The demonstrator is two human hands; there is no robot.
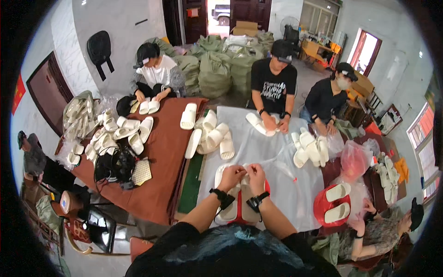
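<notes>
My left hand [232,175] and my right hand [256,174] meet over a pair of cream slippers [240,203] lying on a red board [239,213] at the near edge of the table. Both hands pinch something small and pale between their fingertips, just above the slippers; what it is I cannot tell. Each wrist wears a black band. A clear plastic sheet [272,157] covers the table under the board.
Heaps of cream slippers [213,136] lie across the brown table [159,184], more at the left [115,134] and right [311,147]. Several other people sit around handling slippers. A red basket [323,205] with two slippers stands right. Green sacks [214,69] pile behind.
</notes>
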